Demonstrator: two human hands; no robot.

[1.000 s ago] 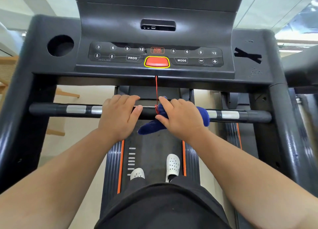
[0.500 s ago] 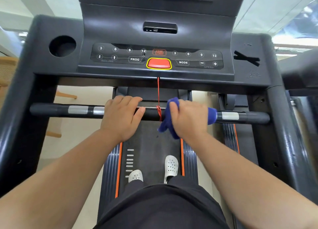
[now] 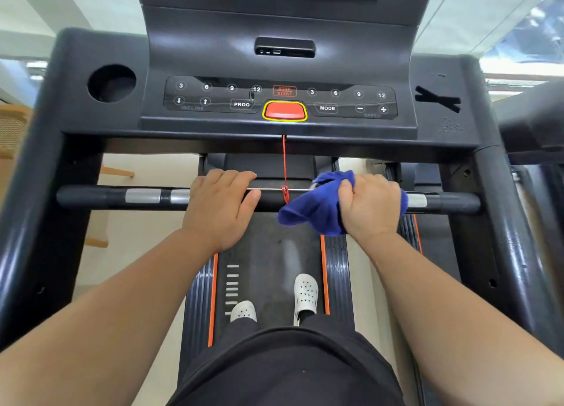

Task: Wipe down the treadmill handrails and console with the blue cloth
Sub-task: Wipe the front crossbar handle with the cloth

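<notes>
Head cam, near to far: my feet on belt [image 3: 274,253]. Right hand [image 3: 370,204] fisted around blue cloth [image 3: 314,213], cloth wrapped over front handrail [image 3: 100,196] just right of red safety cord [image 3: 284,161]. Left hand [image 3: 221,205] bare, fingers curled over same rail. Cloth soft, light, bunches easily; I'd keep it balled in palm, loose tail clear of cord. Console [image 3: 280,100] beyond, untouched.

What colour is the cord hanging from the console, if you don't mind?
Red cord, clearest in the head view.
</notes>
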